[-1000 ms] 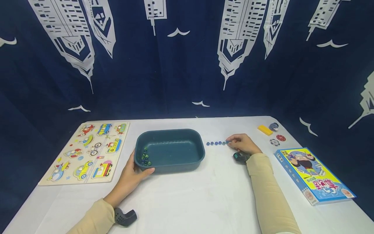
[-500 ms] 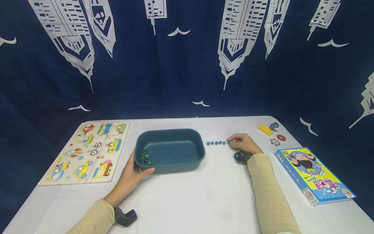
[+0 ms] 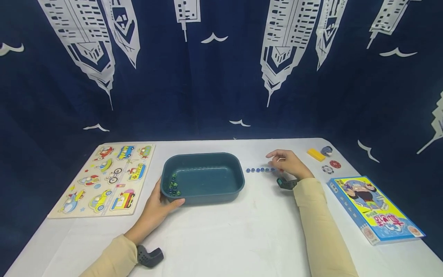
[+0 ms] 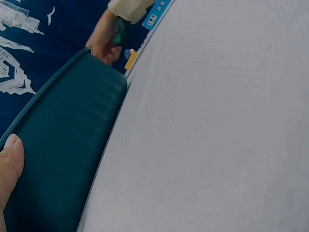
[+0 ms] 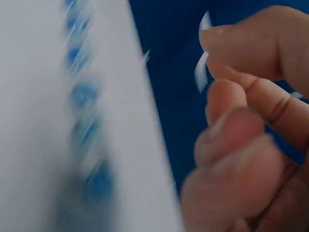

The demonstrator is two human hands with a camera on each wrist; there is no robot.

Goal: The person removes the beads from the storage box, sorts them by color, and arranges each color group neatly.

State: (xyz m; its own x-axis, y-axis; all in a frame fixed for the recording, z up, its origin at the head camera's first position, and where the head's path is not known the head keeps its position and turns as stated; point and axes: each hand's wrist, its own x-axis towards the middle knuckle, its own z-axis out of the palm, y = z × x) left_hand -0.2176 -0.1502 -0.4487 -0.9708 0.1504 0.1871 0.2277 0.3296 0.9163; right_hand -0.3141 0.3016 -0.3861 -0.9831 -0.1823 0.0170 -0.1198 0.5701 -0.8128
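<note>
A dark teal plastic tub [image 3: 211, 198] stands mid-table, with several green and blue marbles [image 3: 174, 188] gathered at its left end. My left hand [image 3: 156, 209] grips the tub's near left corner, thumb on the front wall; the left wrist view has that thumb [image 4: 12, 157] at the rim. Right of the tub runs a straight row of several blue marbles [image 3: 257, 170]. Over the row's right end is my right hand [image 3: 288, 164], fingers loosely bent and holding nothing. The right wrist view shows the row [image 5: 85, 95] blurred, beside the raised fingers [image 5: 241, 159].
A wooden vehicle puzzle board [image 3: 104, 181] lies on the left. On the right are a yellow block [image 3: 316, 154], a dark blue glassy lump [image 3: 327, 150], red [image 3: 335, 164] and white [image 3: 327, 169] chips, and a blue and yellow game box [image 3: 375, 209]. A navy curtain [image 3: 207, 92] hangs behind the table.
My right hand has let go of the marble at the row's right end and risen a little, its fingers spreading. My left hand and the tub have kept their places.
</note>
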